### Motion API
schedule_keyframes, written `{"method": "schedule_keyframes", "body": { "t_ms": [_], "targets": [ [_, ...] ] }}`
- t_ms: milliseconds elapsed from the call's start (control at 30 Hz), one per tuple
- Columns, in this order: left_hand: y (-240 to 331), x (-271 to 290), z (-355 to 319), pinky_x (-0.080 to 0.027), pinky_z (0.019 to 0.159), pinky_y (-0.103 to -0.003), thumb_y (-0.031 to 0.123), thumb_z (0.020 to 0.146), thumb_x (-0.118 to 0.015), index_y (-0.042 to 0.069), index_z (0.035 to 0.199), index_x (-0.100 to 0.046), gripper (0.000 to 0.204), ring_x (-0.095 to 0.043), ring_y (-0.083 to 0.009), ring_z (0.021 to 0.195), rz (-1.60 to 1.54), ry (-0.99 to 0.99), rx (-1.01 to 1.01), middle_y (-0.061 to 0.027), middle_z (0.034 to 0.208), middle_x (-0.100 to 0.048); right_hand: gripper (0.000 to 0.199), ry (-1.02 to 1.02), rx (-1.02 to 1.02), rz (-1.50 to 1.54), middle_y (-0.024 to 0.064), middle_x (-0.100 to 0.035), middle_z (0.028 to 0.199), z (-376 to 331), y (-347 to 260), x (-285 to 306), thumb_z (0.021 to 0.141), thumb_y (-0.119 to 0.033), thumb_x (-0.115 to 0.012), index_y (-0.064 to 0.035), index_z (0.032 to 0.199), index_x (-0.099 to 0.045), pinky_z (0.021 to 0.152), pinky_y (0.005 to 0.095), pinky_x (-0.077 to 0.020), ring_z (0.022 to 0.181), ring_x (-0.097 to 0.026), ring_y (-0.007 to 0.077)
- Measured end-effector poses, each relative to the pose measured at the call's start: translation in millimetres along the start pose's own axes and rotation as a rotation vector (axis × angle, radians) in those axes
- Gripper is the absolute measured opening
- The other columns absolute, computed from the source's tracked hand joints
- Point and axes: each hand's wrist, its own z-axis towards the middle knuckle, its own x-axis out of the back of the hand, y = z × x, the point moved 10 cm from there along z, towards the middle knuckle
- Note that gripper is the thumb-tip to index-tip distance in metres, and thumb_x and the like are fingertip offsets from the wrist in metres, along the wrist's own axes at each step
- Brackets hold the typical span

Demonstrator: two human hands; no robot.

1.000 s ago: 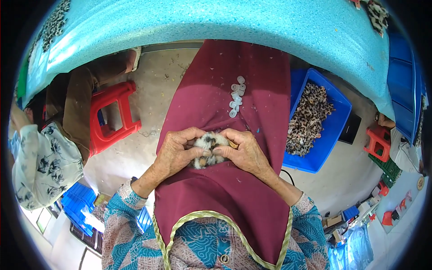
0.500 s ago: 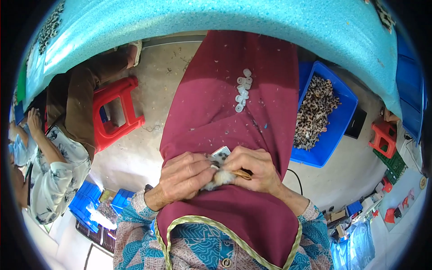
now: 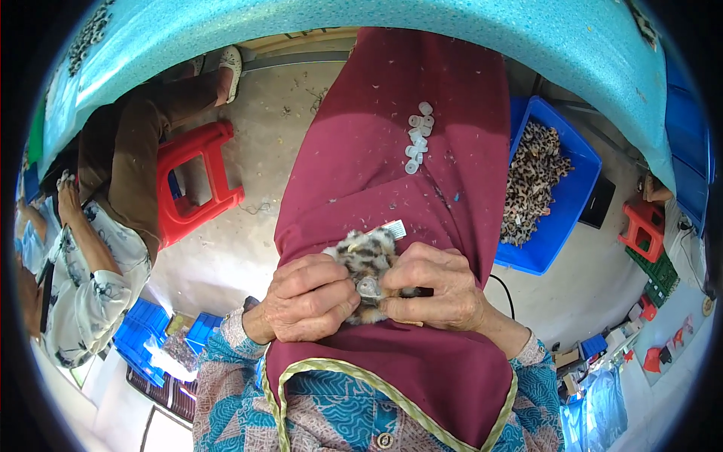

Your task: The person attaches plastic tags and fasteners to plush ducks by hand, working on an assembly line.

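A small spotted plush piece [image 3: 365, 252] in cream, brown and black fur lies on my lap between my hands. My left hand [image 3: 312, 297] is closed on its left edge, fingers curled. Thumb and fingers of my right hand [image 3: 429, 290] pinch its right side. A round, clear plastic disc [image 3: 369, 288] shows in the fur between my fingertips. From the far edge sticks out a small white label [image 3: 395, 229]. Something dark and a bit of tan material show at my right fingers, mostly hidden. Several translucent plastic caps [image 3: 419, 139] lie clustered farther up my maroon apron [image 3: 346, 188].
A blue bin [image 3: 561, 211] of spotted plush pieces stands at the right of my lap. A turquoise-covered table [image 3: 376, 15] arches across the far side. At left are a red stool [image 3: 199, 181] and a seated person [image 3: 98, 279]. Another red stool [image 3: 642, 235] stands far right.
The plush piece has been turned and spread, so its spotted fur and the clear disc now show. My hands have moved slightly apart. The caps appear a little farther up and right.
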Motion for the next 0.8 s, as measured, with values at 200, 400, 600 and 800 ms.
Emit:
{"method": "schedule_keyframes", "body": {
  "t_ms": [200,400,600,800],
  "targets": [
    [5,0,-8,-0.055,0.067,-0.039,0.001,0.054,-0.068,0.001,0.075,-0.057,0.024,-0.058,-0.0287,0.090,0.043,0.064,-0.086,-0.0112,0.095,-0.059,0.016,-0.024,-0.002,-0.019,0.0008,-0.056,0.079,1,-2,-3,0.056,-0.004,-0.072,-0.0090,0.065,-0.061,0.047,0.0241,-0.0435,0.066,-0.055,0.0150],
    [-27,-4,-5,-0.055,0.059,-0.036,-0.006,0.060,-0.063,-0.001,0.075,-0.056,0.017,-0.064,-0.0293,0.075,-0.227,0.165,0.159,-0.0131,0.082,-0.061,0.022,0.053,-0.122,0.115,0.0049,-0.055,0.081,-1,17,-3,0.061,0.004,-0.069,-0.0060,0.077,-0.056,0.053,0.0293,-0.0468,0.068,-0.059,0.0189],
    [-44,-19,-1,-0.052,0.053,-0.033,-0.008,0.060,-0.062,-0.001,0.070,-0.054,0.015,-0.063,-0.0273,0.067,-0.326,0.229,0.206,-0.0121,0.075,-0.059,0.026,0.064,-0.274,0.046,0.0082,-0.055,0.079,-16,37,-1,0.063,0.006,-0.068,-0.0043,0.081,-0.052,0.052,0.0297,-0.0465,0.067,-0.059,0.0210],
    [-40,-30,-1,-0.053,0.057,-0.033,-0.013,0.060,-0.059,-0.002,0.068,-0.053,0.015,-0.063,-0.0269,0.068,-0.521,0.184,0.176,-0.0129,0.077,-0.060,0.027,0.107,-0.240,0.028,0.0092,-0.055,0.079,-25,29,-1,0.064,0.008,-0.066,-0.0037,0.083,-0.051,0.052,0.0296,-0.0470,0.066,-0.059,0.0212]
  ]
}}
